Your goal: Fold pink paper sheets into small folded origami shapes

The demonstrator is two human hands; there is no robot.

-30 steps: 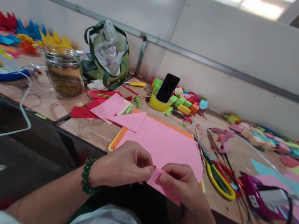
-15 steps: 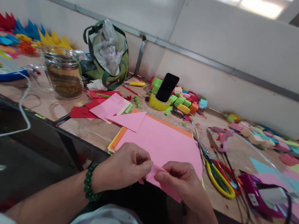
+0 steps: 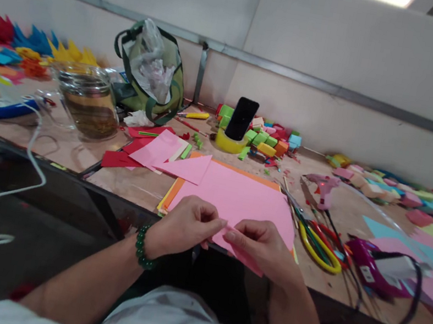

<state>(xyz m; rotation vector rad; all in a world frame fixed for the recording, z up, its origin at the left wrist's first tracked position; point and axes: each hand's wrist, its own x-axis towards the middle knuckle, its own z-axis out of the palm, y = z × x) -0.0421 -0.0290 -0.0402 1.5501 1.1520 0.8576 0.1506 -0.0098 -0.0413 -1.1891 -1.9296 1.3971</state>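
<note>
My left hand [image 3: 191,228] pinches one edge of a small piece of pink paper [image 3: 246,259] at the table's front edge. On the same paper, my right hand [image 3: 264,246] is closed with thumb and fingers pressed together, close beside the left. Part of the paper is hidden behind my fingers. Just beyond my hands lies a stack of paper with a large pink sheet [image 3: 243,197] on top and orange and yellow edges showing. A pink paper triangle [image 3: 190,169] rests on the stack's left corner.
Right of the stack lie scissors [image 3: 320,250], a pink glue gun [image 3: 324,188] and a purple device [image 3: 375,271] with a black cord. A glass jar [image 3: 90,106] and a green bag [image 3: 160,76] stand at left. A phone [image 3: 242,118] leans on yellow tape [image 3: 230,142].
The view has tipped down a little, so the table sits slightly higher in the picture. Both hands keep their pinch on the small pink paper, nearly in the same place.
</note>
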